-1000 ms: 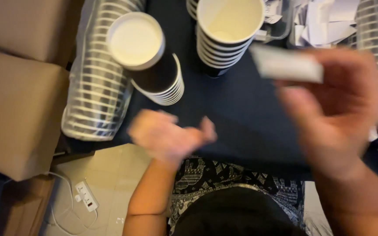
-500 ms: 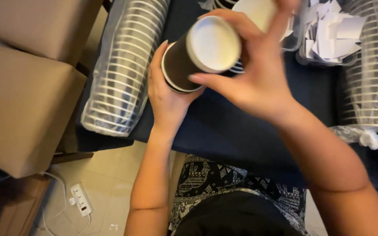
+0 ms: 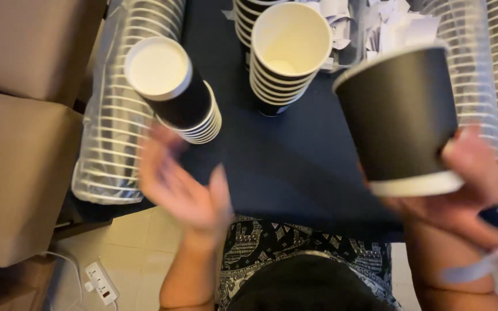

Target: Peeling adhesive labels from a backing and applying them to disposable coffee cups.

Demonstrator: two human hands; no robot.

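Black paper cup gripped from below by right hand, raised over dark table | left hand empty, fingers spread, blurred, near upside-down cup stack | step: cup picked up; placing it calls for a steady free hand

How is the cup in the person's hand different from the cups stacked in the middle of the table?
The held cup is a single cup gripped in the right hand, tilted so its black side shows; the open stack is many nested cups standing upright on the dark table. The stack shows its white inside; the held cup's inside is hidden. Both are black paper cups with white rims.
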